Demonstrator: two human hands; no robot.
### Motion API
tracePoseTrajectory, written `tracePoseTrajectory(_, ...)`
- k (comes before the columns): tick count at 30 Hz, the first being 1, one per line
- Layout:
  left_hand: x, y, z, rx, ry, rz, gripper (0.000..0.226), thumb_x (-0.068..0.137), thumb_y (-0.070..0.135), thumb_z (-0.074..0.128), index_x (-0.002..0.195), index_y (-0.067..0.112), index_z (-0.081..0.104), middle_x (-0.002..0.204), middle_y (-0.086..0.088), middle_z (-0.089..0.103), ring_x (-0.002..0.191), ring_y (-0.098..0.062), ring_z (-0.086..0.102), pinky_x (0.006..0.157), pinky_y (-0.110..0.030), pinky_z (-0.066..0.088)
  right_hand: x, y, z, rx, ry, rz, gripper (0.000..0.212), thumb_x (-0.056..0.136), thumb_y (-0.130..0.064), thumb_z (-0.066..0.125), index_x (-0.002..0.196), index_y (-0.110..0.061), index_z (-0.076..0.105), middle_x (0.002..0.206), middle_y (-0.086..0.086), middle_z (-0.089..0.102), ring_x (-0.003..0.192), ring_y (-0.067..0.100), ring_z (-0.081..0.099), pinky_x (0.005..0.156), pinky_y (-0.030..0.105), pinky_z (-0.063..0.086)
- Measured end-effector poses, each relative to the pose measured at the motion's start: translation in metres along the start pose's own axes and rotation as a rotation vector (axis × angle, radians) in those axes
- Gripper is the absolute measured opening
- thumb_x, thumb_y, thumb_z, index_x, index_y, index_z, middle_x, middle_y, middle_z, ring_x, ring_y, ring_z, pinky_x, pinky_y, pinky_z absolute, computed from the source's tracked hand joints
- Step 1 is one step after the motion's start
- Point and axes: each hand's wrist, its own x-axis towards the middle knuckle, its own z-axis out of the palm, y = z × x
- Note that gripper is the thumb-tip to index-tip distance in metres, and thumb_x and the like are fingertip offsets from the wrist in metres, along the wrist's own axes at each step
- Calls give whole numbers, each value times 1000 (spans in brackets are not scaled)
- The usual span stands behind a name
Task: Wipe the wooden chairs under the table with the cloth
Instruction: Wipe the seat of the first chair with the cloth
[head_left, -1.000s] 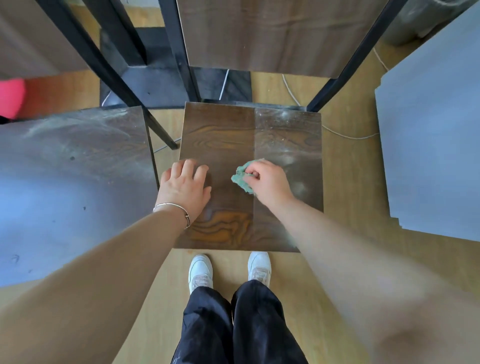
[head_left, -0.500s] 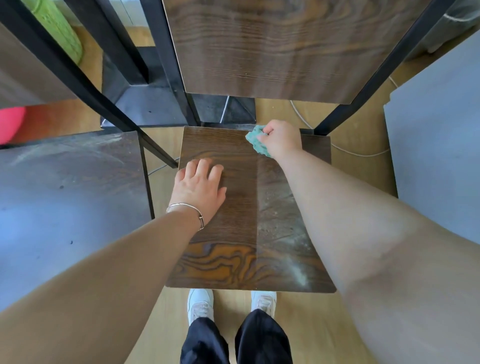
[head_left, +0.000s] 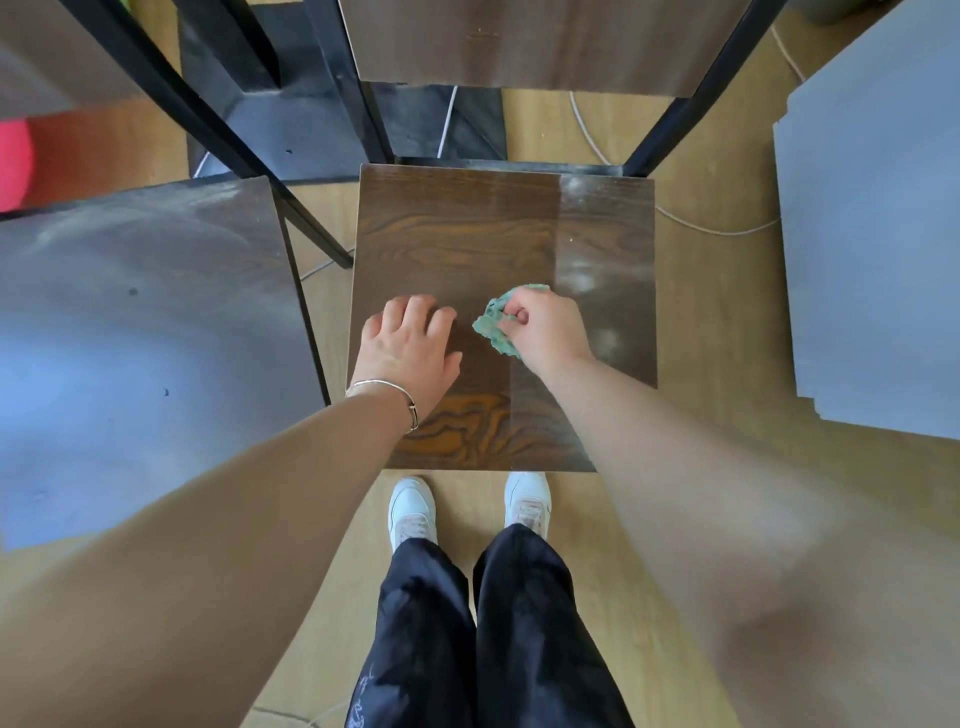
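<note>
1. At far left, a pink thing (head_left: 13, 166) is showing at the edge, and a dusty second chair (head_left: 145, 338) is standing just beside the middle one.
2. On the middle chair (head_left: 457, 234), the left hand (head_left: 410, 348) is lying flat with fingers straight, pressing the seat's near-left part and holding nothing; a bracelet (head_left: 387, 387) is circling its wrist.
3. Just right, apart from it, the right hand (head_left: 545, 327) is curling its fingers around a crumpled green cloth (head_left: 496, 325), pressing it on the seat near the middle.
4. Right of the cloth, a dusty strip of seat is catching light.
5. Farther right, a cable (head_left: 717, 228) is lying on the floor (head_left: 727, 312), and a grey board (head_left: 872, 234) is filling the edge.
</note>
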Motion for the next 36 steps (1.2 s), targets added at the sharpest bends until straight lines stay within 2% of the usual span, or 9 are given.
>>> tracePoseTrajectory(6, -38, 11, 7, -31, -25, 12, 49, 91, 43, 51, 134, 21, 44, 137, -5, 41, 122, -31, 38, 96, -45, 37, -77, 24, 28, -61, -60, -84, 9, 88, -22, 66, 86, -13, 68, 80, 4, 65, 72, 23, 59, 66, 36, 51)
tracePoseTrajectory(12, -65, 17, 15, -27, -46, 35, 47, 94, 43, 47, 135, 22, 42, 138, -4, 39, 123, -30, 36, 99, -45, 36, -129, 40, 49, -77, -104, -93, 13, 90, -21, 63, 79, -15, 60, 84, 1, 61, 70, 20, 57, 62, 36, 50)
tracePoseTrajectory(17, -77, 20, 24, -11, -69, 39, 46, 94, 43, 46, 135, 22, 41, 139, -5, 39, 125, -30, 36, 101, -46, 36, -150, 49, 59, -65, -86, -107, 12, 92, -20, 60, 81, -18, 56, 88, -1, 61, 72, 17, 55, 64, 34, 49)
tracePoseTrajectory(21, -80, 23, 26, -3, -99, 38, 47, 94, 42, 47, 135, 20, 41, 138, -7, 39, 123, -32, 36, 99, -46, 36, -156, 47, 62, -40, -78, -75, 8, 92, -15, 59, 84, -15, 61, 91, -1, 60, 74, 19, 55, 66, 32, 48)
tracePoseTrajectory(26, -77, 31, 21, -17, -101, 30, 47, 94, 43, 47, 134, 20, 42, 137, -6, 40, 122, -31, 37, 99, -46, 37, -152, 45, 52, -59, -125, -80, 11, 93, -19, 58, 86, -14, 66, 94, -1, 62, 78, 17, 58, 66, 29, 48)
tracePoseTrajectory(29, -64, 33, 16, -12, -76, 31, 48, 93, 43, 49, 135, 21, 43, 138, -5, 40, 123, -30, 38, 98, -45, 37, -131, 44, 33, 41, 4, -44, 10, 90, -18, 63, 95, -12, 69, 100, 1, 64, 80, 16, 59, 69, 28, 49)
tracePoseTrajectory(32, -42, 34, 8, -32, -53, 11, 48, 92, 43, 50, 135, 22, 44, 138, -4, 41, 122, -30, 39, 96, -45, 38, -80, 40, -1, 138, 184, -6, 10, 86, -17, 69, 93, -10, 69, 97, 2, 65, 81, 14, 57, 71, 19, 37)
tracePoseTrajectory(36, -3, 35, -2, -13, -18, 3, 48, 94, 46, 44, 137, 25, 40, 141, -3, 38, 125, -28, 36, 100, -43, 37, 5, 22, -54, 146, 276, 25, 11, 91, -20, 65, 98, -13, 69, 94, -5, 56, 82, 13, 54, 62, 17, 33)
